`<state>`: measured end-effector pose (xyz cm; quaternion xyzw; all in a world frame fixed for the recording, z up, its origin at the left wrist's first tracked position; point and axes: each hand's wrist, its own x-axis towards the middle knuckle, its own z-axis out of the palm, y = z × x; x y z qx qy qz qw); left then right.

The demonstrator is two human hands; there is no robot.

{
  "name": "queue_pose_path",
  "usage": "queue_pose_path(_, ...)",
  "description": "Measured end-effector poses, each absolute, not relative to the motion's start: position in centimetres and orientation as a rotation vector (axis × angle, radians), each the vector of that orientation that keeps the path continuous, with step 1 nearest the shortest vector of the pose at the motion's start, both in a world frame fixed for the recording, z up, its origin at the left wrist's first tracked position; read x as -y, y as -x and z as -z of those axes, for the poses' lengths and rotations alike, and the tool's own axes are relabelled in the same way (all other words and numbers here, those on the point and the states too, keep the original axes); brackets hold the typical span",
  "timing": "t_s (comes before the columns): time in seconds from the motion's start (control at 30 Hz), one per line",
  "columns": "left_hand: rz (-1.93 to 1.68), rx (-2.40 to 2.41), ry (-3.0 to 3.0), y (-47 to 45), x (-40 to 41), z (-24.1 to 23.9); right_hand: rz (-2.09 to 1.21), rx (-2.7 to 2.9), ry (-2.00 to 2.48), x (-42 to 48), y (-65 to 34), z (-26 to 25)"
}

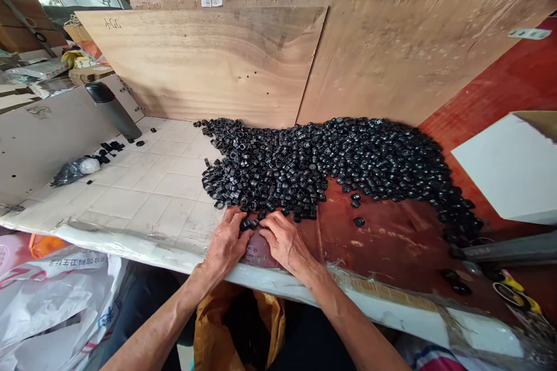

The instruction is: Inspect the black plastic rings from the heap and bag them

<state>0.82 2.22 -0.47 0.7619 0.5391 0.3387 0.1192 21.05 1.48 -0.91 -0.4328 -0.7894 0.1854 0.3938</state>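
Note:
Many small black plastic caps [270, 168], round and hollow where their openings show, lie in a long heap across the worktable. At the heap's near edge, my left hand [226, 243] reaches in with bent fingers, its thumb apart from them. My right hand [285, 243] faces it from the other side, fingers curved and thumb spread away. A few loose caps [249, 224] lie between the two hands, close to my fingertips. No cap is plainly gripped in either hand; some fingertips are partly hidden against the heap.
Wooden boards [217, 64] stand behind the heap. On the left are a dark bottle [114, 111] and a black plastic bag [69, 171]. A white box [505, 168] and yellow-handled scissors [517, 293] are at right. Below the table edge hangs an open orange-brown bag [213, 330].

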Motion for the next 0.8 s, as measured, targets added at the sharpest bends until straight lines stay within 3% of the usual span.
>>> queue_pose_path(0.4, -0.960, -1.536, -2.184, -1.7, -1.5, -0.2, -0.564, 1.868, 1.232, -1.1, -21.8, 0.6)
queue_pose_path(0.6, -1.043, -1.791, -1.998, -1.6, -1.3, -0.3, -0.643, 1.747, 1.220, -1.4, -21.8, 0.7)
queue_pose_path(0.8, -0.985, -1.521, -2.293, -2.3, -1.2, -1.0, -0.658, 1.728, 1.224, -1.6, -21.7, 0.6)
